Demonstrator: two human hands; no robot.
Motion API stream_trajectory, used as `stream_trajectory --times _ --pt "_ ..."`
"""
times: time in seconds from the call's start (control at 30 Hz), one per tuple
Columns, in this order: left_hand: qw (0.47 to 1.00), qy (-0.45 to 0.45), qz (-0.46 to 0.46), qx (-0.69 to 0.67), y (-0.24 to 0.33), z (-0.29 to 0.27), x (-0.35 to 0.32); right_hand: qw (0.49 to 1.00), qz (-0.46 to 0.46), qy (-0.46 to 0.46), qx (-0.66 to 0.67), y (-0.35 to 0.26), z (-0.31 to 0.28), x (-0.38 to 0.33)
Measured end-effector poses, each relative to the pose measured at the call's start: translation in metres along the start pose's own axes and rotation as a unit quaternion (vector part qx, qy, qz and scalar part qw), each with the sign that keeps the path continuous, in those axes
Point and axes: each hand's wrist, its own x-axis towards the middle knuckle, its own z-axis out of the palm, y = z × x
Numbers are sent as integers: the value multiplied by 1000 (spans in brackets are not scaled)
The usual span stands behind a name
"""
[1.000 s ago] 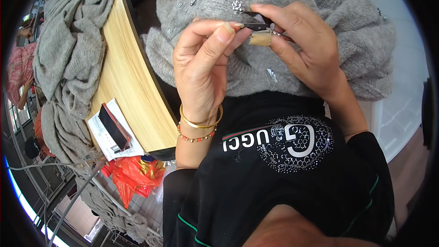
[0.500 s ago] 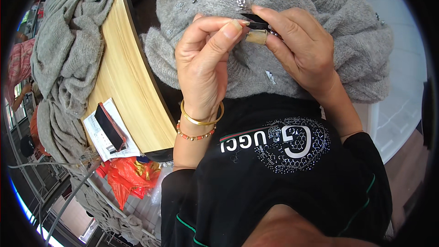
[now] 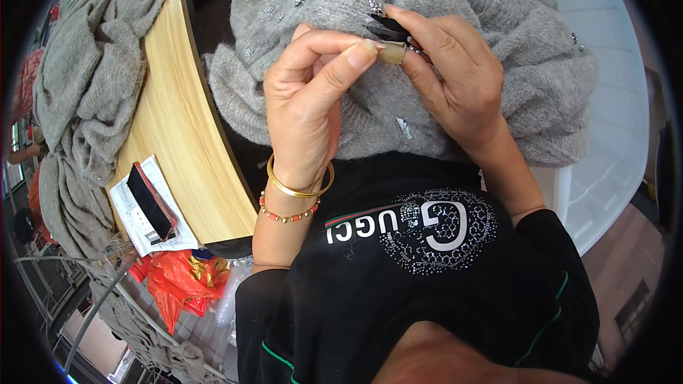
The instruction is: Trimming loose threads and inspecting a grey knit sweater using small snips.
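Observation:
Gray fuzzy knitwear lies bunched in front of me, dotted with clusters of shiny beads. My right hand grips small thread snips with black blades, pointing left. A tan, tube-like piece sits at the right fingers, just below the blades; how it is held is partly hidden. My left hand is closed in a pinch, its thumb and forefinger tips right beside the tan piece. What lies between those fingertips is too small to make out. A gold bangle and a beaded bracelet circle the left wrist.
To the left stands a wood-grain table bearing more gray knitwear, papers and a dark phone. A red plastic bag is below it. At right is a white table surface. Other people show at the far left.
The left fingertips have shifted from the snips' blades to beside the tan piece. The blades now stand a little more apart from the left fingers. The whole view has slid slightly.

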Motion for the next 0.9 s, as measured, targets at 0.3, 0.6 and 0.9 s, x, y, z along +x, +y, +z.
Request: stream_trajectory --times 0.3,0.6,0.9 --pt "1000 2 10 -13 -1 1 0 1000 -20 3 -17 5 0 -2" --pt "998 -18 7 57 -1 -2 0 1000 -17 -11 -3 3 3 1" --pt "883 -215 -48 413 19 -15 -11 997 56 -34 -29 13 -12 -9"
